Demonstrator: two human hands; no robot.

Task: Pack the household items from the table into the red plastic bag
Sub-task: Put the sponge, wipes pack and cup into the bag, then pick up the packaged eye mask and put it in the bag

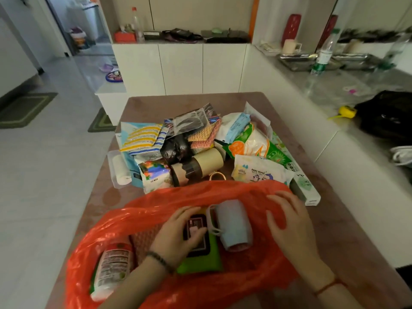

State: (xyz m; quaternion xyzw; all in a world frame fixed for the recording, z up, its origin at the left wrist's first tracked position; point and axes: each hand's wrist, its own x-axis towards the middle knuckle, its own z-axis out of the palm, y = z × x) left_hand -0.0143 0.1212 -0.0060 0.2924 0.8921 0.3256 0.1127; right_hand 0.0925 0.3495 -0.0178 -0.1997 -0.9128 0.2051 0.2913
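The red plastic bag [156, 210] lies open on the near part of the brown table [330, 221]. Inside it are a bottle with a red and white label [111, 266], a green wipes pack with a black label [200, 264] and a light blue cup [234, 221] on its side. My left hand [178, 233] is inside the bag, fingers curled over the green wipes pack. My right hand [287, 221] rests with spread fingers on the bag's right side. Behind the bag is a pile: baby wipes [256, 172], a brown tape roll [207, 161], striped sponges [142, 137].
A long white box [305, 188] lies at the bag's far right corner. A clear case with a white roll [119, 170] sits at the table's left edge. A counter [334, 90] with a water bottle [324, 52] runs along the right; white cabinets [180, 68] stand behind.
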